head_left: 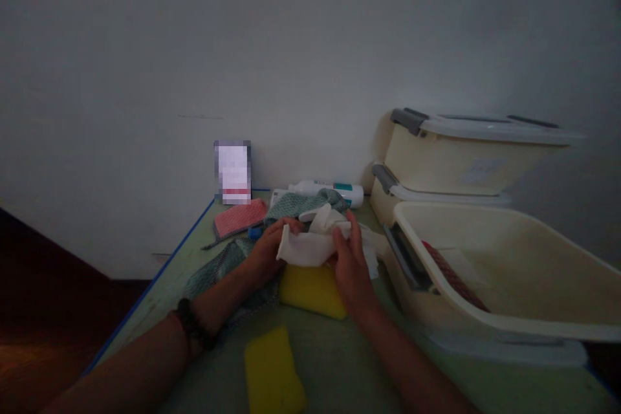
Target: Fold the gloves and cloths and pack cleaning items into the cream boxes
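Note:
A thin, limp white glove is stretched between my two hands above the table. My left hand pinches its left end, where the open cuff edge shows; the fingertips are partly hidden behind it. On the other side my right hand grips the glove between thumb and fingers. Just below lies a yellow sponge or cloth, partly covered by the glove and my right hand. A second yellow piece lies nearer to me. Behind the glove is a crumpled grey-green cloth.
An open cream bin with a red patterned item stands right, before stacked lidded boxes. At the back are a white bottle, a pink cloth and a blurred upright screen. A green mesh cloth lies left.

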The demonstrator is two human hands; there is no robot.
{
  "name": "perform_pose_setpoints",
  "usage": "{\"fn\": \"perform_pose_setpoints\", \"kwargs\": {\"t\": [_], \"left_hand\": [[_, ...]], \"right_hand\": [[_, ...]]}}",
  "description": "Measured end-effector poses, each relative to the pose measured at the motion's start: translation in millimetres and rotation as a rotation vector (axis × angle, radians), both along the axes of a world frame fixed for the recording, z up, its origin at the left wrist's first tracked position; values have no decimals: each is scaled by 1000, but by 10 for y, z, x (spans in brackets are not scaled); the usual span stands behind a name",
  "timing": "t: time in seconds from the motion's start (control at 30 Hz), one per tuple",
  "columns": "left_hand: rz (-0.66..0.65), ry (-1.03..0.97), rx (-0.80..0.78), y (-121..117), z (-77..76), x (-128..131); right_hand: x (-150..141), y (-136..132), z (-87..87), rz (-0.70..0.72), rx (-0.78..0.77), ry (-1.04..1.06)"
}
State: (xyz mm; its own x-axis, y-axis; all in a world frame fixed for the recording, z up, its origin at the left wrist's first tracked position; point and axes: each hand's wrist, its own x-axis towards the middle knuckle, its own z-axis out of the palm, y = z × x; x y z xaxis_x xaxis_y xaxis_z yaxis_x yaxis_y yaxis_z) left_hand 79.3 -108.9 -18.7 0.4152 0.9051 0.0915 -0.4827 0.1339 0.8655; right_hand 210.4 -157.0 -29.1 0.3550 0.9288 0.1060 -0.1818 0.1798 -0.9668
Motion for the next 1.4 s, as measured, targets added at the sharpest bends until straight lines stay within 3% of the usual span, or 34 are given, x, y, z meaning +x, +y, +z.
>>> {"fn": "perform_pose_setpoints", "kwargs": {"t": [0.13,0.23,0.3,0.37,0.43,0.5,0.6,0.67,0.8,0.9,0.97,1.07,1.23,1.4], "left_hand": [[21,-73,103,4,164,-11],[23,-95,264,-30,516,-87],[92,-122,539,-86,798,-175],[70,-220,678,-174,1051,-270],[170,-306,683,-283,1231,-339],[234,-319,612,-388,1319,-352],[179,-155,277,-472,1279,-243],[187,8,192,-459,1169,-124],[277,583,352,-357,952,22],[321,831,497,-295,914,-8],[252,861,531,-266,933,-67],[46,780,484,-233,964,-154],[-118,750,382,-208,937,-187],[-247,705,309,-216,938,-158]], "right_hand": [[-33,-75,109,17,-12,-106],[-43,-137,156,53,103,-267],[-45,-159,153,43,204,-335],[-54,-167,134,28,264,-345],[-70,-169,113,46,278,-335],[-90,-173,96,93,268,-324],[-112,-195,83,162,268,-302],[-112,-221,83,175,302,-281],[-88,-273,107,216,432,-263],[-86,-275,143,215,422,-265],[-96,-261,180,147,348,-236],[-106,-255,247,59,281,-141],[-98,-304,280,205,366,-67],[-105,-247,248,221,191,-39]]}}
